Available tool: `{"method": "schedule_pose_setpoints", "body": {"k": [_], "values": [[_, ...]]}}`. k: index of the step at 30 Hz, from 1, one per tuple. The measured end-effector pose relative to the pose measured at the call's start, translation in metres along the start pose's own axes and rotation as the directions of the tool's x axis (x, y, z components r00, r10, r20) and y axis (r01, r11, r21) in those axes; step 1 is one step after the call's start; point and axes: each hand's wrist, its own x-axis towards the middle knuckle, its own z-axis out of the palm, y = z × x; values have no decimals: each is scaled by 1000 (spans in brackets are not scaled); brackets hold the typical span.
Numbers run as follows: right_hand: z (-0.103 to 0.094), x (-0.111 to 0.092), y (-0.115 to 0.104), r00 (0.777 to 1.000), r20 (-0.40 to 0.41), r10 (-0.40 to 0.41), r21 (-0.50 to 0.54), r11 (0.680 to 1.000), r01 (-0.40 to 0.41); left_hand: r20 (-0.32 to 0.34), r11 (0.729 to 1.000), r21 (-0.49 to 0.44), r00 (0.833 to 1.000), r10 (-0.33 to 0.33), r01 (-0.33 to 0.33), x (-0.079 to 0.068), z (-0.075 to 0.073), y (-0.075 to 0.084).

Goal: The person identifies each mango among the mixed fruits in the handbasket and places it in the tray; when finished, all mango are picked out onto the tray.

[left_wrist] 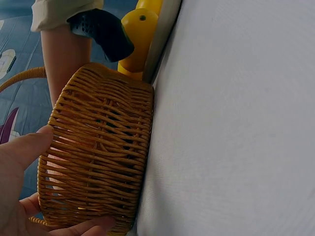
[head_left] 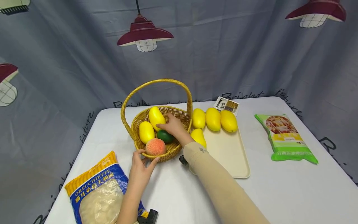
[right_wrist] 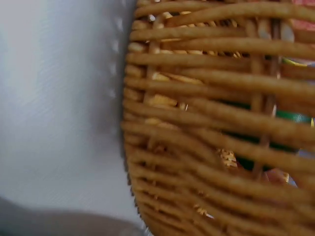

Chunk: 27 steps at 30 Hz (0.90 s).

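Note:
In the head view, a wicker basket point(head_left: 167, 158) with a tall handle stands on the table. Inside it are two yellow mangoes, a left one point(head_left: 146, 132) and an upper one point(head_left: 156, 118), a dark green fruit point(head_left: 165, 136) and a fuzzy orange-pink peach point(head_left: 155, 147). My right hand point(head_left: 174, 127) reaches in and holds the upper mango by its right side; some fingertips are hidden. My left hand point(head_left: 140, 170) grips the basket's near rim, thumb on the edge. The left wrist view shows its thumb point(left_wrist: 30, 146) on the rim. In the right wrist view, the basket's weave point(right_wrist: 221, 118) hides the right hand.
Right of the basket, a cream tray point(head_left: 232, 157) bears several yellow mangoes point(head_left: 213, 119), with a card point(head_left: 226, 105) behind. An orecchiette bag point(head_left: 100, 193) lies at the left front, a green food packet point(head_left: 286, 137) at the right. A grey curtain point(head_left: 223, 56) hangs behind.

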Motion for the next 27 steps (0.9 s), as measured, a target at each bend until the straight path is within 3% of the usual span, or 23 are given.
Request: {"method": "schedule_pose_setpoints", "body": {"k": [5,17,27], "values": [[9,4,-3,1000,18,-9,43,999,8,-15,1000,3,1000,11,-11,-4,-2,-3],[10,11,-1,998,-6,-54,125,991,55,-31,1000,5,999,9,-9,-5,-1,1],[3,8,-6,989,-110,-95,198,973,115,-31,1000,-8,999,24,-24,-3,-3,1]]}}
